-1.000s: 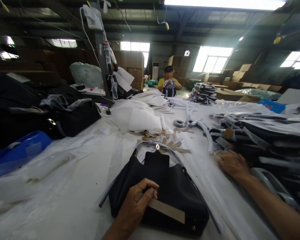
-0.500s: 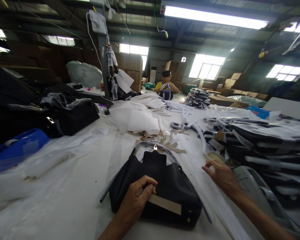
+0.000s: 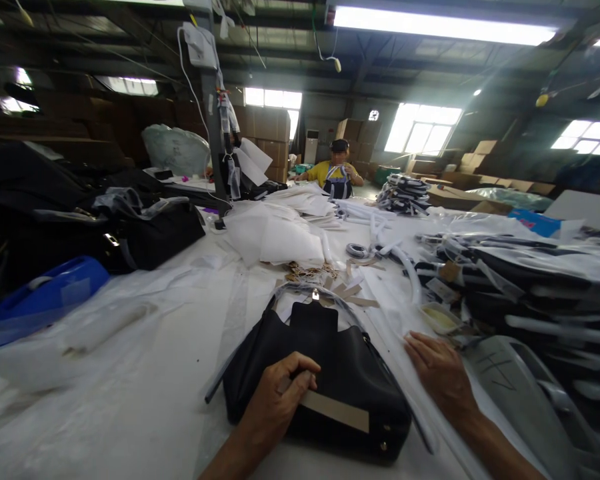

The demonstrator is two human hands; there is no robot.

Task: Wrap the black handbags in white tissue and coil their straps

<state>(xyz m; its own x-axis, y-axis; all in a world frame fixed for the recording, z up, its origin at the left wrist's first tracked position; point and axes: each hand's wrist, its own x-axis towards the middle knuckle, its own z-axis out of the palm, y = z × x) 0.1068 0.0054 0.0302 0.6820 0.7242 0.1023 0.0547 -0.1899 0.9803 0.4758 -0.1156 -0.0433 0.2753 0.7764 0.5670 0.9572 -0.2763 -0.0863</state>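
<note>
A black handbag (image 3: 356,370) lies on the white table in front of me, its flap with a gold clasp pointing away. My left hand (image 3: 280,393) is closed over the bag's front, pinching a flat beige cardboard strip (image 3: 337,410) between thumb and fingers. The strip extends rightward across the bag. To the right of the bag is my right hand (image 3: 437,373), palm down with its fingers stretched out, low over the white material on the table. It holds nothing that I can see. Just beyond it sits a shallow dish (image 3: 437,319) with something yellowish inside.
On the right stand a grey plastic device (image 3: 515,393) and a pile of wrapped black goods (image 3: 555,293). Beyond the bag are loose cardboard strips (image 3: 353,291) and white sheets (image 3: 290,240). A blue object (image 3: 55,287) and black bags (image 3: 150,233) lie left. A person (image 3: 337,173) works across the table.
My right hand has moved back toward me and lower, away from the dish, which now shows more fully. My left hand keeps the cardboard strip over the bag. The view has shifted slightly.
</note>
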